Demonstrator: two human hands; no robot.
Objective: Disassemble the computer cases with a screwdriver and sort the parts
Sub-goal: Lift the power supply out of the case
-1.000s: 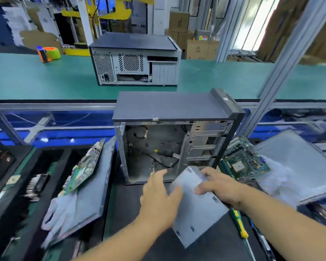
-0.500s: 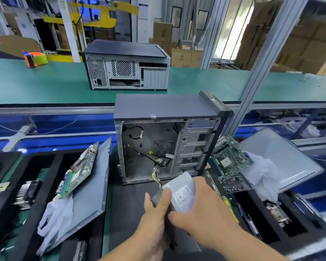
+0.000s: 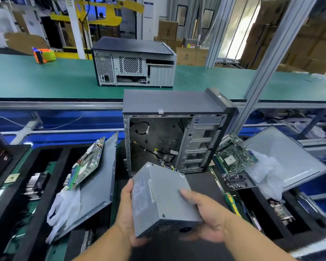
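Power supply (image 3: 166,200) out of the case (image 3: 177,140); my left hand (image 3: 125,210) and right hand (image 3: 207,217) both grip it; I'd keep it level, cables (image 3: 167,164) trailing clear, then bin it.

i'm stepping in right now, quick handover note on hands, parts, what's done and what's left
Left hand and right hand: both grip the grey power supply, lifted in front of the open case.
Screwdriver: on the mat, right of the supply.
Done: side panel off, supply out, boards in side trays.
Left: sort the supply, clear loose cables inside the case, then the closed case on the green belt.
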